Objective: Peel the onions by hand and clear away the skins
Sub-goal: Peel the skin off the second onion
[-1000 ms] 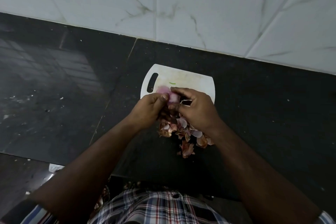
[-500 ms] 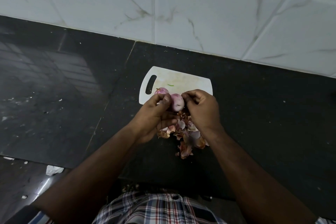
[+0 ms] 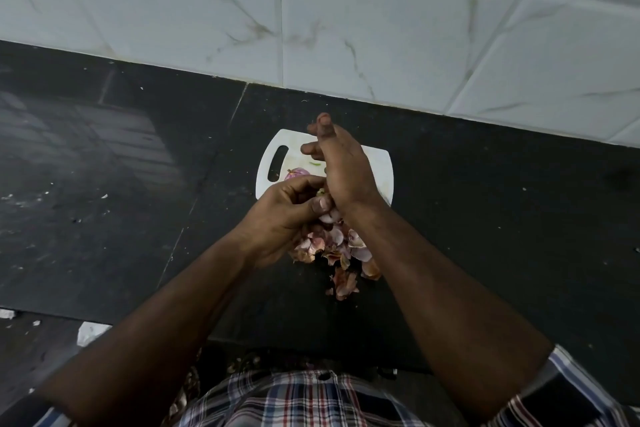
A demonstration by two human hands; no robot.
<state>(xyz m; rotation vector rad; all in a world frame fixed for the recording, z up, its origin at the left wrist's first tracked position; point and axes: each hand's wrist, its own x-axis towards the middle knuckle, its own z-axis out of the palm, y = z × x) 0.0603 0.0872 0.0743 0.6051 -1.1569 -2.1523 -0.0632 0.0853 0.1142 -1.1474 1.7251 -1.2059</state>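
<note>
**One onion on the board, one hidden in the grip**

One onion (image 3: 297,173) lies peeled on the white cutting board (image 3: 379,163), at about nine o'clock near the handle slot. The left hand (image 3: 285,215) curls round something at the board's six o'clock edge, probably a second onion, though the fingers hide it. The right hand (image 3: 341,166) reaches across the board with fingers straight and loose, holding nothing. One heap of skins (image 3: 334,246) sits on the dark counter (image 3: 502,218) at six o'clock of the board.

Likely risks: a slippery onion could pop from the left grip and roll off the counter, and the reaching forearm could brush loose skins over the near edge.
</note>
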